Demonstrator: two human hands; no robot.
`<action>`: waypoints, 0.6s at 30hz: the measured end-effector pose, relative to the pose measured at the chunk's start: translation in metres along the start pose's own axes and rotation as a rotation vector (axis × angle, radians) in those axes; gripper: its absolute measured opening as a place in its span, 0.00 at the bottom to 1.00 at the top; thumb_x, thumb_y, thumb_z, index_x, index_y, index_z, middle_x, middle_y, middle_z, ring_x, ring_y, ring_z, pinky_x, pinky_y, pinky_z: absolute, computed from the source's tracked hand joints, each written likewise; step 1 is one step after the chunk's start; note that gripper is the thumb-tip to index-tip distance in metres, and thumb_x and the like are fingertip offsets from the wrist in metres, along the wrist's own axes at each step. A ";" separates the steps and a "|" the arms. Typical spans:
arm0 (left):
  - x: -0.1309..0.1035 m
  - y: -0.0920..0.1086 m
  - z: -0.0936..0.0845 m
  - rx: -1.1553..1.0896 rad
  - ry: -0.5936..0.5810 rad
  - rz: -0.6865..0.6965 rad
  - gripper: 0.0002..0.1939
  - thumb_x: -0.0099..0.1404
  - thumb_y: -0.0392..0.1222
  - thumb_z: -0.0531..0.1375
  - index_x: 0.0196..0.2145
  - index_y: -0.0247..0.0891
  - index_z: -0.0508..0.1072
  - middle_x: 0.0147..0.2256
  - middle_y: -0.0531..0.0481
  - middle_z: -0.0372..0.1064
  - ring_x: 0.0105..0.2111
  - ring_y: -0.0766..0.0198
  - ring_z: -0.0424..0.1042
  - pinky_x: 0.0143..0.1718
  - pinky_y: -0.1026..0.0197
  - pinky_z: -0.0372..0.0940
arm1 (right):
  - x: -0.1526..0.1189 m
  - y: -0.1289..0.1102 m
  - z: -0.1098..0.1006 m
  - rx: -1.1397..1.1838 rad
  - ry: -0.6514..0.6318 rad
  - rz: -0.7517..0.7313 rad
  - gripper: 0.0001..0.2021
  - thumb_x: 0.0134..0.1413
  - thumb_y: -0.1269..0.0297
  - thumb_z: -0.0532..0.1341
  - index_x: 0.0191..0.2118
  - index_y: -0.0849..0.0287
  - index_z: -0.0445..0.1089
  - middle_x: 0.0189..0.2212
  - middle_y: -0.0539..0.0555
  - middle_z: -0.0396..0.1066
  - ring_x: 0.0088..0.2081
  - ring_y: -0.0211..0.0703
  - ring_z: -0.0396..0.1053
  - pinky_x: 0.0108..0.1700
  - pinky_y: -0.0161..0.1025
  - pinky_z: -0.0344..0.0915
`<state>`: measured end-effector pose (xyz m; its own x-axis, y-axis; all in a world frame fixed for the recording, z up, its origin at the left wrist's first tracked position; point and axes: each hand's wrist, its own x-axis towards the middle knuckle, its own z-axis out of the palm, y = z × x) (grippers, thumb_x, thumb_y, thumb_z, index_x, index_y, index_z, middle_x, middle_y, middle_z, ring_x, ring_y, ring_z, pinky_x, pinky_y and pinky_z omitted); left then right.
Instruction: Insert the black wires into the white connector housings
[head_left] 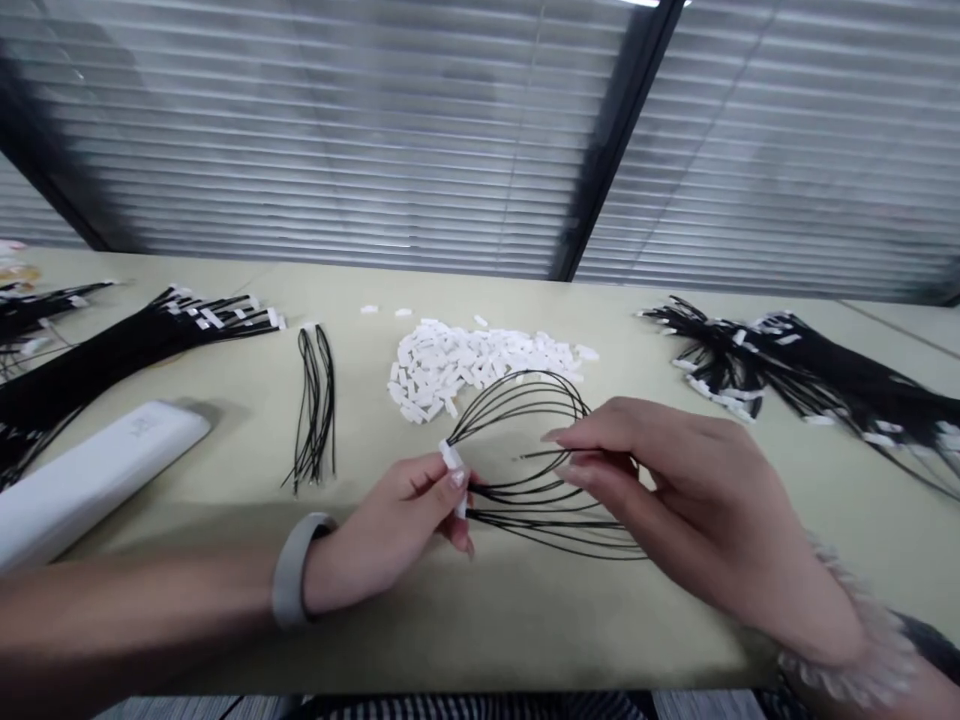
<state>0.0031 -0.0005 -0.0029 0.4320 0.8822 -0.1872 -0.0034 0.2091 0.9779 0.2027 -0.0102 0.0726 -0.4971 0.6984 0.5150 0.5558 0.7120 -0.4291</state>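
Observation:
My left hand pinches a white connector between thumb and fingers, above the table. Several thin black wires run out of the connector and curve to the right in loops. My right hand is closed on black wires, with thumb and index finger pinched together. One wire end sticks out leftward from that pinch, pointing toward the connector. Behind the hands lies a pile of small white connectors. How many wires my right palm holds is hidden.
On the table, a small wire bundle lies left of the pile. Larger black bundles with white connectors lie left and right. A long white device sits near my left forearm. Window blinds stand behind.

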 end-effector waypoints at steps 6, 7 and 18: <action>-0.003 -0.004 -0.002 0.010 -0.071 0.025 0.12 0.62 0.46 0.50 0.33 0.34 0.66 0.24 0.55 0.59 0.21 0.72 0.65 0.27 0.65 0.61 | -0.002 0.017 0.016 -0.123 -0.199 -0.021 0.07 0.52 0.73 0.51 0.31 0.61 0.66 0.26 0.50 0.65 0.30 0.31 0.61 0.32 0.30 0.58; -0.003 -0.004 -0.002 0.021 -0.081 0.027 0.12 0.62 0.46 0.50 0.34 0.35 0.66 0.24 0.54 0.59 0.22 0.71 0.65 0.27 0.65 0.61 | -0.003 0.018 0.019 -0.135 -0.205 -0.033 0.08 0.52 0.73 0.51 0.32 0.61 0.66 0.27 0.50 0.65 0.30 0.31 0.61 0.32 0.30 0.58; -0.007 -0.011 -0.005 0.058 -0.163 0.064 0.12 0.64 0.46 0.48 0.33 0.36 0.64 0.28 0.53 0.58 0.23 0.71 0.64 0.26 0.64 0.60 | -0.008 0.024 0.037 -0.275 -0.106 -0.168 0.08 0.52 0.73 0.51 0.31 0.58 0.67 0.27 0.48 0.64 0.29 0.29 0.60 0.31 0.28 0.56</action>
<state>-0.0048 -0.0070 -0.0126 0.5732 0.8118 -0.1115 0.0142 0.1262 0.9919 0.1955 0.0038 0.0309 -0.6559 0.5867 0.4750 0.6118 0.7817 -0.1207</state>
